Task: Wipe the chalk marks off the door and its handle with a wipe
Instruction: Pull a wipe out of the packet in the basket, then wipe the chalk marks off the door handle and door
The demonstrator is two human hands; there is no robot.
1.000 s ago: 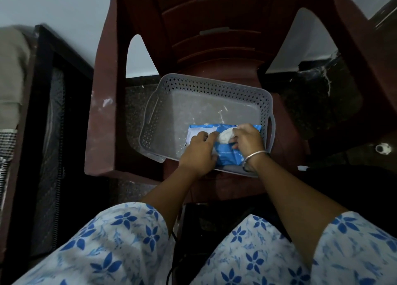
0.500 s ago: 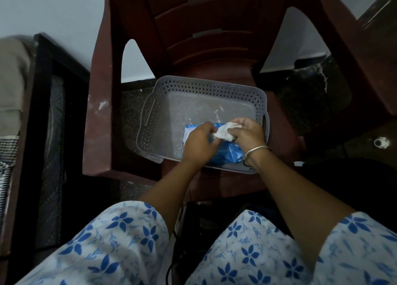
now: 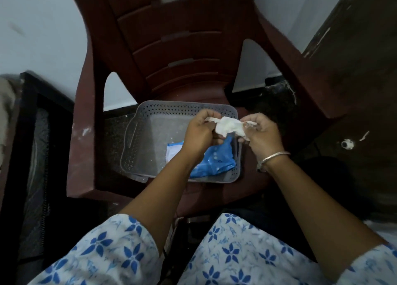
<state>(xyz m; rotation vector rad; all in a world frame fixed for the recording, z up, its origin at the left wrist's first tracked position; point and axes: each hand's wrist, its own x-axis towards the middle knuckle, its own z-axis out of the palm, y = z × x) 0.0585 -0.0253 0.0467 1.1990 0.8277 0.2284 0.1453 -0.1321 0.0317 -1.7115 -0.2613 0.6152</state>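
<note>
A crumpled white wipe (image 3: 229, 126) is stretched between both my hands above a grey perforated basket (image 3: 137, 147). My left hand (image 3: 202, 134) pinches its left end and my right hand (image 3: 262, 136), with a metal bangle on the wrist, pinches its right end. Below them a blue wipe packet (image 3: 214, 160) lies in the basket's right half, partly hidden by my left forearm. A dark brown door (image 3: 352, 55) stands at the upper right; its handle and any chalk marks are not visible.
The basket rests on the seat of a maroon plastic chair (image 3: 171, 48) against a pale wall. A dark framed panel (image 3: 32, 156) stands at the left. A small white round object (image 3: 347, 144) lies on the dark floor at the right.
Both hands pulled the wipe out of the blue packet and lifted it above the basket, drawing it apart. The camera tilted upward, showing more of the chair back.
</note>
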